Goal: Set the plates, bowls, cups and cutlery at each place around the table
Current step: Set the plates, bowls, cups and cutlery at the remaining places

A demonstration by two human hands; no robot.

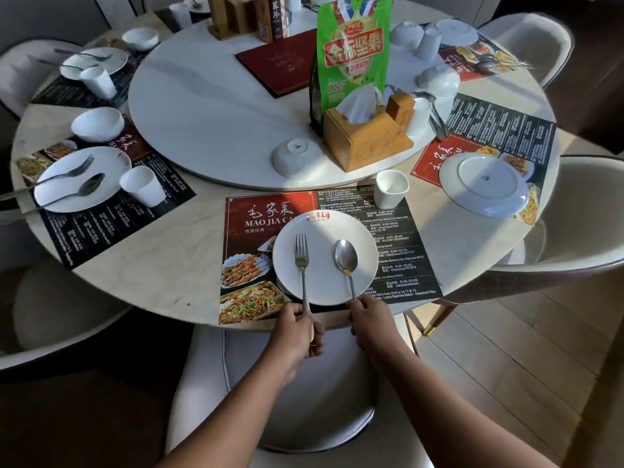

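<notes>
1. Round pale marble surface point(162, 265) with a white round turntable point(209, 106) in the middle. There are five printed paper placemats, and the nearest placemat point(266, 217) reads "MAO JIA CA…".
2. Five white round plates. The nearest plate point(324, 238) sits on the nearest placemat with a red logo at its far rim. The right plate point(484, 184) lies upside down.
3. Five white bowls, one upside-down bowl point(295, 158) on the turntable.
4. At least five white cups. The nearest cup point(391, 192) stands upright at the placemat's far right corner.
5. Left hand point(300, 329) grips the handle of a steel fork point(301, 261), tines on the nearest plate.
6. Right hand point(371, 322) pinches the handle of a steel spoon point(346, 258), which lies on the same plate, right of the fork.
7. Green snack bag point(353, 52) shows "185". A wooden tissue box point(364, 136) stands in front of it.
</notes>
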